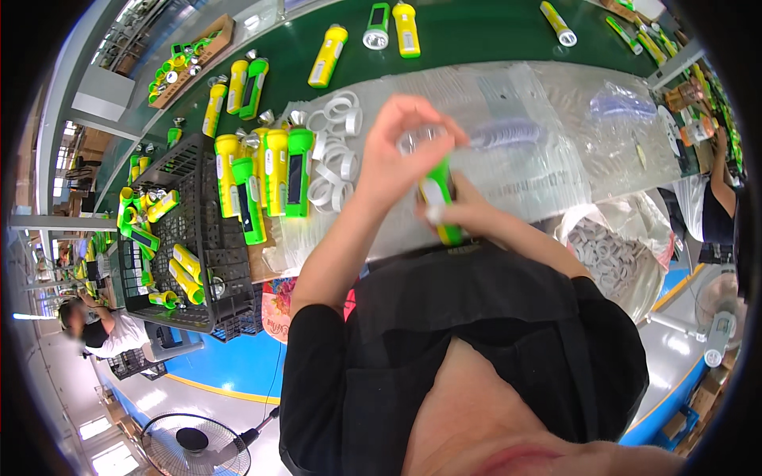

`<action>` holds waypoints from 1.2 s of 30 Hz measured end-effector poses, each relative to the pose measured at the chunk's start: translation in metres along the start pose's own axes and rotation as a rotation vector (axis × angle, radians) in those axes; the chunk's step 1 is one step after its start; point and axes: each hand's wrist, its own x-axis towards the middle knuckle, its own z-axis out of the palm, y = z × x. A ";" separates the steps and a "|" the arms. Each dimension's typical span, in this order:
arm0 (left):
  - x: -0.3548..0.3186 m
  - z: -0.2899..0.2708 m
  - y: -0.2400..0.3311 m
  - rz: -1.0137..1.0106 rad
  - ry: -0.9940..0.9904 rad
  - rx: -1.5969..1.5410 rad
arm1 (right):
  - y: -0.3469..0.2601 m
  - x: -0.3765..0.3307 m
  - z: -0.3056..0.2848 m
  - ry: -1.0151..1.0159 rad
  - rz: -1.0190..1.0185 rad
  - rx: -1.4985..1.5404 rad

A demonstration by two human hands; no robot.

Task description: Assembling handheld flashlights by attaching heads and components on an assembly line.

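In front of my chest I hold a green flashlight [441, 176] with a pale label, tilted, its head end upward. My right hand [470, 213] is wrapped round its lower body. My left hand [403, 144] curls its fingers and thumb round a clear round lens [422, 138] at the head end; whether the lens touches the flashlight is hidden by the fingers. White plastic rings [337, 163] lie in a loose pile left of my left hand. Beyond my right hand, a stack of clear lenses [508, 135] rests on plastic sheeting [548, 170].
Yellow and green flashlights [274, 170] stand at the left, beside a black crate [208, 262] holding several more. Others lie on the green surface [468, 40] at the back. A sack of white rings [607, 258] sits at the right. A fan [194, 444] stands lower left.
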 end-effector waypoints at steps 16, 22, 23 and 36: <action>0.168 -0.166 -0.042 0.282 0.577 1.336 | -0.141 0.238 -0.210 0.893 -0.101 -1.186; 0.207 -0.191 -0.119 0.068 0.184 1.585 | -0.158 0.286 -0.216 0.872 0.199 -1.171; 0.209 -0.195 -0.119 0.102 0.103 1.554 | -0.163 0.283 -0.218 0.839 0.158 -1.091; 0.131 -0.059 -0.047 -0.071 0.168 0.423 | -0.136 0.081 -0.087 0.503 -0.327 -0.595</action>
